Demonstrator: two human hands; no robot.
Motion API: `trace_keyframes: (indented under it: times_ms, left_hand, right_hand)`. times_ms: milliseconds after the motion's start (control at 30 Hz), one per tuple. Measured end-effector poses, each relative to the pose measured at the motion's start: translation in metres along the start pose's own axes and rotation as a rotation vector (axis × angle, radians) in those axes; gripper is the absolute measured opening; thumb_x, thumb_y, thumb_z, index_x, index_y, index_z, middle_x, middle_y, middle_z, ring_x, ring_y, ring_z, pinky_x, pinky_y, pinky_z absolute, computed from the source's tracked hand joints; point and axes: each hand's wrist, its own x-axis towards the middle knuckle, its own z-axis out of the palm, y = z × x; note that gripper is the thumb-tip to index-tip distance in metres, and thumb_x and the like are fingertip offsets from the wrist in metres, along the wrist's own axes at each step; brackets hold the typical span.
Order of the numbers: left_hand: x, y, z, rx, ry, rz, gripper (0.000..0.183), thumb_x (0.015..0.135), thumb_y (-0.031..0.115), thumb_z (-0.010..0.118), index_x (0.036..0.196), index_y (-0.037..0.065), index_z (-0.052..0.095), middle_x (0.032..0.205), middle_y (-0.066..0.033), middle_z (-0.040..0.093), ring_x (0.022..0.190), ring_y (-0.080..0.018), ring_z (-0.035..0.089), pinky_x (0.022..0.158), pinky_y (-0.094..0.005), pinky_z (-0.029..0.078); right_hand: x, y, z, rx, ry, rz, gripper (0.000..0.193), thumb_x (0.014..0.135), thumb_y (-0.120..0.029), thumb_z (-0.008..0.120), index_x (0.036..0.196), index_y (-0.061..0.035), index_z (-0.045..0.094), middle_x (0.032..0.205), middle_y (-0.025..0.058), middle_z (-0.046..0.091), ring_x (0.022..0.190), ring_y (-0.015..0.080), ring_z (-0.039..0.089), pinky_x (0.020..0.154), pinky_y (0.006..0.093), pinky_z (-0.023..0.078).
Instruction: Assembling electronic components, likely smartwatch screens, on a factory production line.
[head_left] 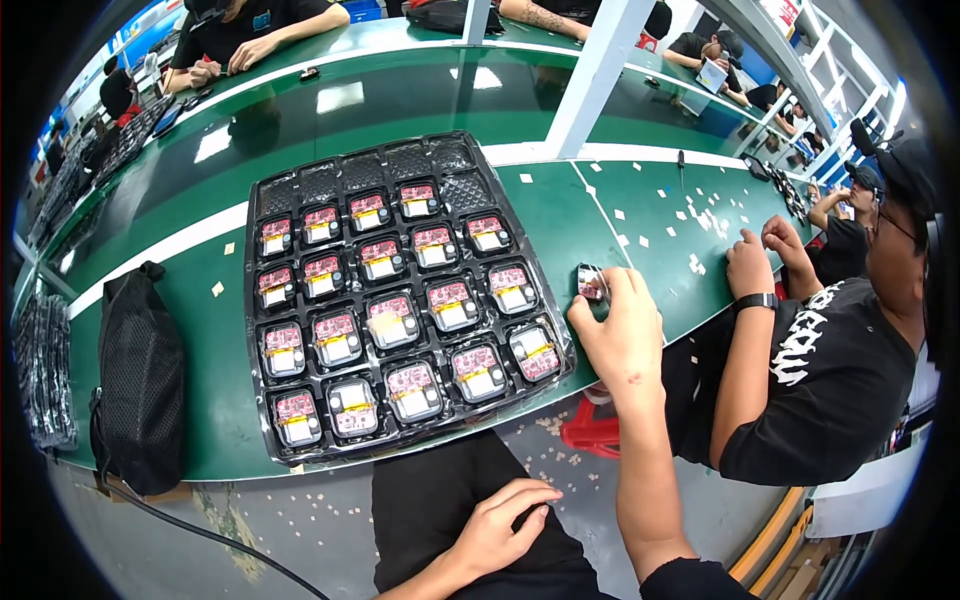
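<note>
My right hand (625, 335) is at the tabletop just right of a black plastic tray (465, 190). Its thumb and fingers close around a small dark-cased device (590, 283) with part of a red circuit board showing. My left hand (503, 528) rests on my thigh below the table edge, empty, its fingers loosely stretched and apart. In the tray's pockets lie several square open-backed devices (415, 392), each with a red board, a silver-white block and yellow tape. The far row of pockets is mostly unfilled.
A black mesh bag (140, 380) stands left of the tray, with a cable (225, 540) below it. White paper scraps (700, 215) lie scattered right, near a thin dark tool (681, 160). A co-worker (820, 370) sits close on my right. A white post (600, 75) rises beyond the tray.
</note>
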Motion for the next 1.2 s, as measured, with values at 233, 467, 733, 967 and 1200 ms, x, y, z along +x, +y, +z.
trace_keyframes:
  times_ms: [233,467,733,967,1200]
  left_hand:
    - [0.002,0.011,-0.005,-0.002,0.017,0.000,0.024,0.093,-0.003,0.066,0.117,0.002,0.071,0.114,-0.0153,0.070,0.102,-0.0283,0.070,0.090,-0.0345,0.056]
    - [0.003,0.052,-0.025,-0.096,0.099,0.024,0.022,0.092,-0.002,0.070,0.114,-0.001,0.072,0.114,-0.0156,0.071,0.104,-0.0276,0.070,0.093,-0.0357,0.056]
    - [-0.004,0.067,-0.037,-0.692,0.484,0.030,0.070,0.090,0.032,0.082,0.139,-0.005,0.050,0.135,-0.0176,0.057,0.127,-0.0325,0.060,0.108,-0.0432,0.050]
    - [-0.014,0.058,-0.051,-0.583,0.508,-0.062,0.084,0.083,0.044,0.086,0.141,-0.006,0.050,0.127,-0.0212,0.063,0.103,-0.0285,0.072,0.081,-0.0385,0.065]
    - [-0.016,0.062,-0.051,-0.697,0.528,0.037,0.070,0.081,0.029,0.090,0.132,0.001,0.050,0.124,-0.0205,0.060,0.108,-0.0392,0.071,0.085,-0.0470,0.066]
  right_hand:
    - [-0.001,0.001,0.001,0.075,0.025,0.039,0.025,0.085,-0.018,0.075,0.102,-0.0017,0.066,0.099,0.0146,0.067,0.087,0.0380,0.069,0.077,0.0467,0.054]
    - [-0.044,-0.014,-0.043,0.697,0.201,-0.145,0.038,0.079,0.002,0.082,0.110,0.0008,0.060,0.124,0.0134,0.072,0.051,-0.0003,0.039,0.047,0.0164,0.032]
    - [-0.107,-0.055,-0.056,0.878,-0.478,-0.502,0.058,0.075,-0.015,0.094,0.113,-0.0022,0.053,0.122,0.0266,0.071,0.107,0.0354,0.075,0.078,0.0349,0.063]
    - [-0.117,-0.057,-0.045,0.828,-0.530,-0.563,0.060,0.076,-0.025,0.094,0.113,-0.0039,0.052,0.123,0.0250,0.071,0.100,0.0322,0.077,0.068,0.0301,0.062]
    - [-0.127,-0.055,-0.045,0.712,-0.468,-0.434,0.070,0.081,-0.030,0.089,0.134,-0.0041,0.051,0.122,0.0166,0.048,0.085,0.0274,0.069,0.064,0.0371,0.060]
